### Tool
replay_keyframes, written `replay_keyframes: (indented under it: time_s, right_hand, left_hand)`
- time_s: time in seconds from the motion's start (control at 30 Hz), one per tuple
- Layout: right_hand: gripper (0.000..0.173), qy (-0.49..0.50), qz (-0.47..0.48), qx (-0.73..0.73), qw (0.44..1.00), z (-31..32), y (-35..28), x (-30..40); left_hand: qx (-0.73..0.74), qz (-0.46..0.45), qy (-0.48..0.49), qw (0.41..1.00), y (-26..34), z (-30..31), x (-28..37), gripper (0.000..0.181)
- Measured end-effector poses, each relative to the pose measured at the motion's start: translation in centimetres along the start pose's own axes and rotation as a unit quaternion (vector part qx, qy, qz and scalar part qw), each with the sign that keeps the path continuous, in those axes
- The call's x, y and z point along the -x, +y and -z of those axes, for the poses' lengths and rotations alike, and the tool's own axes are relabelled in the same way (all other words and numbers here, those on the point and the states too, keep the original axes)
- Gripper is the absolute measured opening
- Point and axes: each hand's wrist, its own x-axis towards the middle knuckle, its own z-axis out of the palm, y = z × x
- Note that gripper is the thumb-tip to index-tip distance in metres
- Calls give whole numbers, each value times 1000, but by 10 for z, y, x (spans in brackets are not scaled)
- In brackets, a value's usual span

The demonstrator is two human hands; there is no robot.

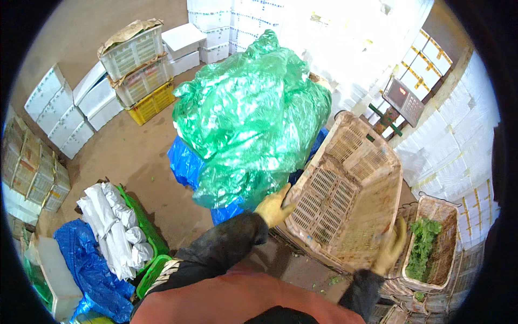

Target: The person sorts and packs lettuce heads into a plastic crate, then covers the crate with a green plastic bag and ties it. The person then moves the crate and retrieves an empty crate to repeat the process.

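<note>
A large, dirty white plastic crate (388,190) lies tilted in front of me, its slotted inside showing with nothing in it. At the crate's left edge is my left hand (275,207), in a yellowish glove, with the thumb over the rim. On the opposite side my right hand (390,249), gloved alike and slightly blurred, lies against the outer wall; its fingertips point up along the side. A big heap of crumpled green plastic film (251,117) rises just beyond my left hand, with blue plastic (184,162) showing under it.
A crate with leafy greens (423,247) stands at right, below a scale display (400,97). White foam boxes (60,109) and stacked crates (137,73) line the back left. White rolled bags (109,227) lie on a green crate (141,222) beside a blue sheet (89,263).
</note>
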Motion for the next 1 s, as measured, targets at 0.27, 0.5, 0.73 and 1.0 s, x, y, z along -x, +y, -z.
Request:
replay_keyframes:
  time_s: [0.27, 0.5, 0.73, 1.0]
  right_hand:
    - [82, -270, 19, -73, 960, -373, -225, -79]
    - [43, -21, 191, -309, 931, -250, -206, -232]
    - [42, -39, 31, -486, 873, -77, -208, -252]
    - [35, 88, 325, -131, 933, 20, -208, -261]
  left_hand:
    - [26, -179, 328, 927, -16, 169, 30, 50]
    - [-46, -157, 396, 903, -31, 240, 53, 61]
    - [-211, -245, 203, 924, 29, 210, -7, 103]
    - [-145, -336, 130, 921, 112, 107, -37, 113]
